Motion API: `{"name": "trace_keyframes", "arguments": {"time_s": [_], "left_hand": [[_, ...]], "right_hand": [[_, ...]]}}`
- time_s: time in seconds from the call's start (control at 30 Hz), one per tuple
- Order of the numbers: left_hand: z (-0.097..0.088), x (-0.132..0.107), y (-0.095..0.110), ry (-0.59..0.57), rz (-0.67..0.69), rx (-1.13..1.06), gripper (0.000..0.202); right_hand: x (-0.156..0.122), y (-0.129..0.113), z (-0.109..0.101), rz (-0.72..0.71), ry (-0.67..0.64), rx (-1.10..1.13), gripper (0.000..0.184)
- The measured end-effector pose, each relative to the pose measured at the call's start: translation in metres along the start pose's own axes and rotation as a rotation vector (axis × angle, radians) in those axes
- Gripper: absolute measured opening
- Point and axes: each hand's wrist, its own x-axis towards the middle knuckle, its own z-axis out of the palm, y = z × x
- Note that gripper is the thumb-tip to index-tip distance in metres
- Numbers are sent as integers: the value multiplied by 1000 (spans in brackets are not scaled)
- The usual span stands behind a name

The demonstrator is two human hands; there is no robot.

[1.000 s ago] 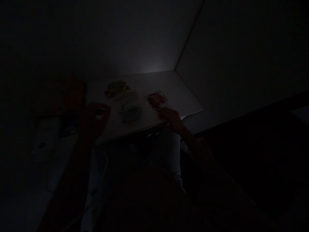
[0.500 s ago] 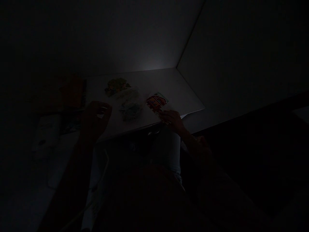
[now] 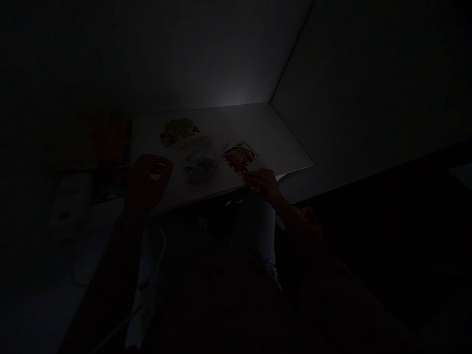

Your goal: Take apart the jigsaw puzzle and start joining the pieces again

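The scene is very dark. A white board point(image 3: 265, 137) lies across my lap. My left hand point(image 3: 147, 179) hovers over its left edge with fingers curled, thumb and fingers close together; what they hold, if anything, is too dark to see. My right hand point(image 3: 263, 183) rests at the board's near edge, fingers touching a red and green printed piece point(image 3: 239, 156). A pale green cluster of small pieces point(image 3: 201, 167) lies between my hands. A yellow-green cluster point(image 3: 179, 130) sits farther back.
An orange object point(image 3: 110, 140) lies left of the board. A pale long object point(image 3: 70, 201) rests at the far left. White walls meet in a corner behind the board. My legs show below the board's edge.
My right hand has slid slightly toward the printed piece and the view shifted a little. My left hand has barely moved.
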Motion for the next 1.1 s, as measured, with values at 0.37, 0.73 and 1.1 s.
{"name": "trace_keyframes", "arguments": {"time_s": [0.37,0.73,1.1], "left_hand": [[-1,-1,0,10,4,-9,22],[0,-1,5,-18,-38,0,31],[2,-3,10,-32,-73,-38,21]], "right_hand": [[5,-6,-4,87,112,106,25],[44,-6,-11,403,333,256,64],[77,-10,-23,559,393,378,71]]}}
